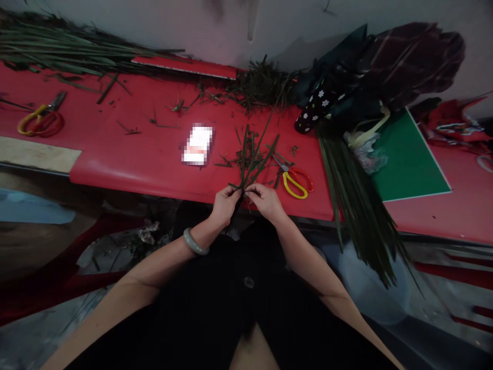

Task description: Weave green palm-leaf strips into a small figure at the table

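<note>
leaf strips (252, 154): a thin bunch of long dark green strips, gripped at its lower end at the near edge of the desk, fanning out toward 12 and 1 o'clock over the red top
left hand (225, 203): closed on the lower end of the strips from the 9 o'clock side, fingertips pinched; a pale green bangle (194, 243) sits on the wrist
right hand (265, 200): closed on the same end from the 3 o'clock side, fingertips meeting those of the left hand
near scissors (295, 180): yellow and red handles, lying flat just at 2 o'clock of the right hand, blades pointing toward 10 o'clock among the strips
desk (154, 154): red top, strewn with short green offcuts
long leaves (358, 205): a thick sheaf at 3 o'clock of the hands, lying over the desk edge with tips hanging down toward 5 o'clock
green mat (408, 159): flat on the desk beyond the sheaf, at 2 o'clock
dark cloth heap (377, 72): piled at 1 o'clock against the wall, one piece with white flowers
offcut pile (262, 85): at 12 o'clock, by the wall
far scissors (40, 121): yellow and red handles, well apart at 10 o'clock
stalk bundle (57, 49): long green stalks along the wall at 10 o'clock
</note>
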Demonstrator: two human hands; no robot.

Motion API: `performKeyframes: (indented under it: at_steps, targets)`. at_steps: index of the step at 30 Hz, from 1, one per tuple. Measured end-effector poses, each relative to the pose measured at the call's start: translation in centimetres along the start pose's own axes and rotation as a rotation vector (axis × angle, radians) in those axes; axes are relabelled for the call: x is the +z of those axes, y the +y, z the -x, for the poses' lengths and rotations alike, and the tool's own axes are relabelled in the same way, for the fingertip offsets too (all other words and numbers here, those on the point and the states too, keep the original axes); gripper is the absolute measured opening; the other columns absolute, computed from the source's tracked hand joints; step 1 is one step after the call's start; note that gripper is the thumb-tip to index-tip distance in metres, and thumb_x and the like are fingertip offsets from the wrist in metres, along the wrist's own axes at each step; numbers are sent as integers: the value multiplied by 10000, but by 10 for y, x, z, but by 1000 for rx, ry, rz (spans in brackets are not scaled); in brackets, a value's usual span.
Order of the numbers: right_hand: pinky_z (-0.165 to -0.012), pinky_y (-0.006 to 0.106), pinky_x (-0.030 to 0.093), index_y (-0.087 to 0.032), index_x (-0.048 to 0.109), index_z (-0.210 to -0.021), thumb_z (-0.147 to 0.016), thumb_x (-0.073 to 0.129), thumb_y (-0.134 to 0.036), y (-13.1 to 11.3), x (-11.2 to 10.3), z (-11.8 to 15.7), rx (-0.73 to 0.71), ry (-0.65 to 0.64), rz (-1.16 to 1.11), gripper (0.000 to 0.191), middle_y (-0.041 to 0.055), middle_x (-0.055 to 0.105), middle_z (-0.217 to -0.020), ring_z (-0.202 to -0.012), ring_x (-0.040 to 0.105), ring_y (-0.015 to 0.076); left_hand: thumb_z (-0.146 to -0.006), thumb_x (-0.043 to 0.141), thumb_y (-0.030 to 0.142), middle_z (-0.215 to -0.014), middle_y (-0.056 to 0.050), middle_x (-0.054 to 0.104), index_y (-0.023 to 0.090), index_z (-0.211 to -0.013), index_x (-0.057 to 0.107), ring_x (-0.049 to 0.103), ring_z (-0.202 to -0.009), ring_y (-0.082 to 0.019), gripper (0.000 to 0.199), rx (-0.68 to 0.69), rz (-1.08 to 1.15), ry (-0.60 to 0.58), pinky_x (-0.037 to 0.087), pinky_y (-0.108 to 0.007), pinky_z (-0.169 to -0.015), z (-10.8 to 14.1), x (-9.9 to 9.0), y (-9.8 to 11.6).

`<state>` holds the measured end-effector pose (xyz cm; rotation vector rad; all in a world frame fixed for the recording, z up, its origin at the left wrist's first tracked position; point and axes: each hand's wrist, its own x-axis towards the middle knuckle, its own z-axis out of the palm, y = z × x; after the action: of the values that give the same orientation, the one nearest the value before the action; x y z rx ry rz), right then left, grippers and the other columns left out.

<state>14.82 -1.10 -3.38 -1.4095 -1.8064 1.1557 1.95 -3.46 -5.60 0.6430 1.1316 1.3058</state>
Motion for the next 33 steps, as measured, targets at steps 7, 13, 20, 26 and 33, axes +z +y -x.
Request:
performKeyframes:
  at_steps: [7,13,20,26,33]
  targets:
    - [-763,283,446,-219,636,-886,-774,491,-212,5,-2,2,-198,18,169,183,32,663,-880,-827,598,158,-651,621,252,-678,3,619,141,-744,630,553,-659,-99,145,-14,5,16,434,-256,-716,-3,-1,3]
    - [-717,258,445,-222,645,-867,-789,501,-221,2,-2,1,-271,53,277,164,26,660,-826,-789,598,148,-631,633,231,-667,13,614,139,-738,632,540,-636,-86,141,-32,26,3,416,-239,-683,-4,0,1]
    - [-673,251,439,-218,647,-807,-785,526,-270,2,1,-3,-266,88,302,134,20,658,-785,-758,602,148,-644,600,189,-667,8,611,129,-717,630,533,-664,-89,99,14,-38,-7,407,-243,-707,-7,0,1]
    - [-689,262,441,-198,649,-805,-784,516,-279,-5,3,-4,-221,117,249,157,31,656,-786,-761,599,153,-672,567,175,-665,6,604,130,-706,627,521,-653,-82,83,111,-120,-6,410,-241,-700,-11,1,1]
    - [-665,270,437,-202,635,-809,-776,508,-289,-7,0,-6,-136,146,291,158,28,652,-797,-733,588,153,-703,557,222,-661,13,586,133,-749,639,505,-629,-66,129,43,-125,-111,397,-215,-660,1,3,9]
